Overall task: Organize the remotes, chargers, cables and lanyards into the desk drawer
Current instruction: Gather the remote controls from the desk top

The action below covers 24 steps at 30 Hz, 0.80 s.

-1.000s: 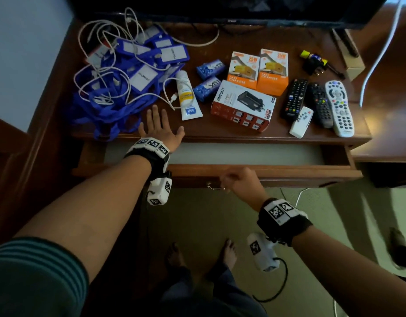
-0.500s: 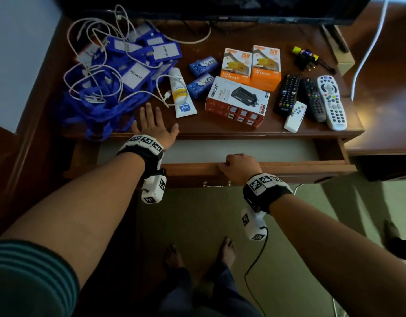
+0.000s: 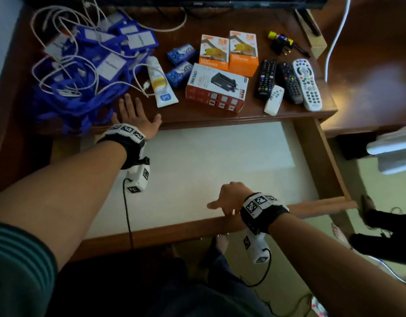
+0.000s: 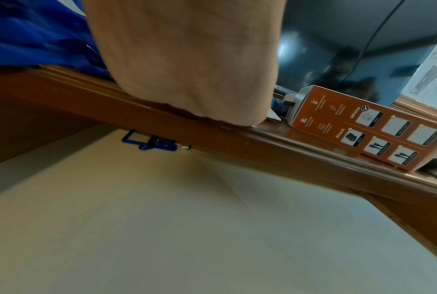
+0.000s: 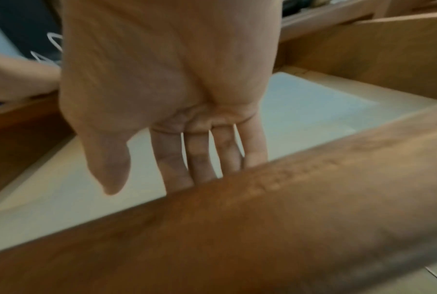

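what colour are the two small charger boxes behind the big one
Orange, with white tops; the two small charger boxes show best in the head view, standing side by side.

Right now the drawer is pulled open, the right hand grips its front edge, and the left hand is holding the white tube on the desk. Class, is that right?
One detail is wrong. The drawer is open and the right hand grips its front edge, but the left hand lies flat on the desk's edge, beside the lanyards. The white tube lies untouched. The head view shows it.

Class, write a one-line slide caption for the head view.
Right hand holds the open drawer by its front edge; left hand rests flat on the desk beside blue lanyards.
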Each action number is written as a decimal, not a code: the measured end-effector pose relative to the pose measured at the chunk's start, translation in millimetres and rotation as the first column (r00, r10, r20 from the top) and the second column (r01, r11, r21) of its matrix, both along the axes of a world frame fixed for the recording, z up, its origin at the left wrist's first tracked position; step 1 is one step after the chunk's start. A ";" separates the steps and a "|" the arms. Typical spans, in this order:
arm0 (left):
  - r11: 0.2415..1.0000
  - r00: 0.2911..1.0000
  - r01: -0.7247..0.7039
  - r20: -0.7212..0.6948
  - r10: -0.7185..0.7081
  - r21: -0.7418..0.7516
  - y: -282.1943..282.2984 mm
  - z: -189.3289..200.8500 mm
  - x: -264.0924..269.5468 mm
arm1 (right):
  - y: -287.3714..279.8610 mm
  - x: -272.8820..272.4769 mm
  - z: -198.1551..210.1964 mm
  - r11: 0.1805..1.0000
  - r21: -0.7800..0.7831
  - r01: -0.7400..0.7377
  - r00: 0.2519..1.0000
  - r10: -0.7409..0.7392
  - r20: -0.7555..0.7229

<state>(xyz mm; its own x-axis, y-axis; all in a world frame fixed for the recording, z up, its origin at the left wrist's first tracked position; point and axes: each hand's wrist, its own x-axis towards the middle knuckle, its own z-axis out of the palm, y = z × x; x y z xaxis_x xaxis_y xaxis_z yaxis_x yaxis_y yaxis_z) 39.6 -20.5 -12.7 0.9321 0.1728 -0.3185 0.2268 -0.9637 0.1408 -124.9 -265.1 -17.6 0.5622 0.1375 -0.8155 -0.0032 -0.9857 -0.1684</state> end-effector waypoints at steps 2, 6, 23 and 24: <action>1.000 1.000 0.004 -0.016 -0.004 -0.007 0.0 0.7 0.0 | -2.6 -19.1 -2.1 1.000 0.011 0.014 0.995 -0.013 -0.096; 1.000 0.999 0.011 -0.031 -0.011 -0.003 0.8 0.4 0.4 | -9.9 -42.1 -6.3 0.998 0.010 0.055 0.982 -0.053 -0.181; 0.948 0.923 0.066 0.380 0.060 -0.310 -40.3 25.6 -67.8 | -84.6 -0.1 45.0 0.867 0.330 0.374 0.894 -0.431 0.120; 0.953 0.911 0.112 0.413 0.015 -0.282 -57.4 34.7 -74.1 | -96.6 8.7 48.9 0.854 0.359 0.377 0.882 -0.449 0.142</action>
